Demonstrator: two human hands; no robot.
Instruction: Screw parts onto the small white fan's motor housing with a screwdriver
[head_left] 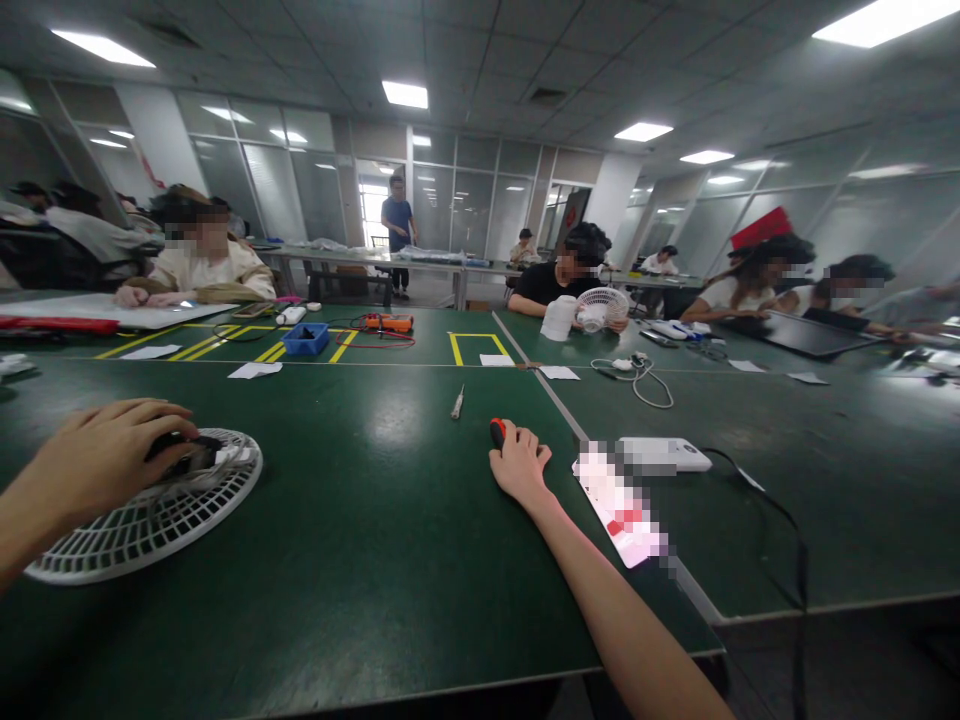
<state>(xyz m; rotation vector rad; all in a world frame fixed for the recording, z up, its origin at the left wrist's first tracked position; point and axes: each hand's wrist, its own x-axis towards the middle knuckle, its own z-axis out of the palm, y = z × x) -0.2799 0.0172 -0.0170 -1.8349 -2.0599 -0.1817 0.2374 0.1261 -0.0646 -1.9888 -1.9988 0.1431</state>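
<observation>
At the left, my left hand [124, 455] curls over the dark motor [187, 455] on a round white fan grille [142, 535] lying on the green table. A pale cable is bunched beneath my fingers. Farther right, my right hand [520, 462] rests on the tabletop, closed round a red-and-black handle [497, 432]; the rest of that tool is hidden. A small screwdriver with a pale handle [457, 405] lies ahead of it. To the right of my right forearm sits a lit phone [619, 515].
A white power bank [664, 454] with a black cable lies beyond the phone. Ahead are a blue bin [306, 339], an orange multimeter [388, 322] with a red lead, and a coiled cable [634, 375]. Across the table a person holds a white fan [600, 310].
</observation>
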